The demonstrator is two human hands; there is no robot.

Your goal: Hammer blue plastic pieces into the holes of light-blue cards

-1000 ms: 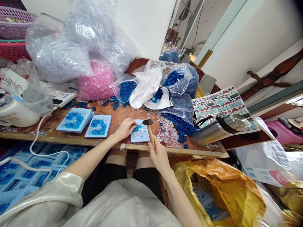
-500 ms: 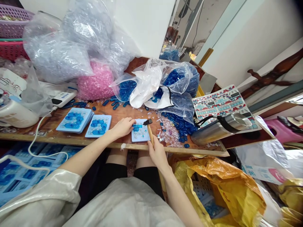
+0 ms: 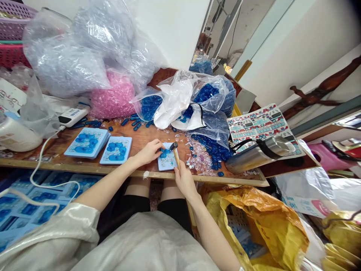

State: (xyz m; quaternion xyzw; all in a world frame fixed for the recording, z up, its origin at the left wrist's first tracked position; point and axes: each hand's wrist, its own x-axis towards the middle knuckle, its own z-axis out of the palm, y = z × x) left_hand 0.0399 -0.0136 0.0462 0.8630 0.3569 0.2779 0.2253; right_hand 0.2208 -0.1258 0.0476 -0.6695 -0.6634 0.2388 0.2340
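Moved since the last frame, the left hand (image 3: 150, 153) has slid rightward onto the work, and the head of the small hammer (image 3: 174, 146) now hangs a little further left, just above the top edge of the light-blue tray (image 3: 169, 164). From the head camera, the left hand's curved fingers (image 3: 160, 146) touch the blue pieces (image 3: 165, 151) on the upper part of that tray; whether they pinch a piece or only press on it cannot be told. The right hand (image 3: 184, 180) is closed around the hammer's wooden handle, with the head pointing up and left.

The tray lies near the front edge of the wooden table (image 3: 143, 137), between the hands. Two more blue-filled trays (image 3: 116, 150) sit to its left. To its right, clear beads (image 3: 200, 160) and loose blue pieces are scattered below a plastic bag of blue pieces (image 3: 210, 96). A bag of pink beads (image 3: 113, 98) sits behind the trays. Further right, a steel flask (image 3: 261, 154) lies on a printed sheet (image 3: 261, 130). Below the table, a yellow woven sack (image 3: 254, 226) stands by the right knee, and stacked blue trays (image 3: 47, 205) lie at the left.
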